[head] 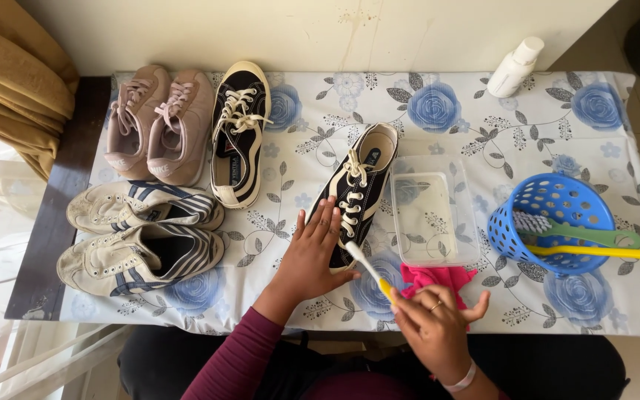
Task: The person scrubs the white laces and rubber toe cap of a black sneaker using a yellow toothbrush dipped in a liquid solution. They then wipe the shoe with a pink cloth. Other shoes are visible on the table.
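Black sneaker [355, 194]: lies at centre of frame on the floral tablecloth [453, 111], toe toward the lower edge, heel angled to upper right, white laces up.
Left hand [312, 255]: flat and open, fingers spread, pressing on the toe end and left flank of the black sneaker; it grips nothing.
Right hand [435, 326]: at lower centre-right, closed around the yellow handle of a toothbrush [368, 268]; white head touches the sneaker's toe edge.
Handling, sneaker: judged light; canvas upper soft and yielding, rubber sole stiff. Best held by the sole rim or heel; laces give no firm hold.
Handling, toothbrush: judged light, slim, possibly slippery when wet.
Adjacent: clear plastic tub [432, 211] just right of the sneaker; pink cloth [438, 278] below it; blue perforated basket [550, 222] at right holding brushes.
Remainder: matching black sneaker [240, 133], pink pair [158, 122], striped white pair [142, 233] at left; white bottle [514, 67] upper right.
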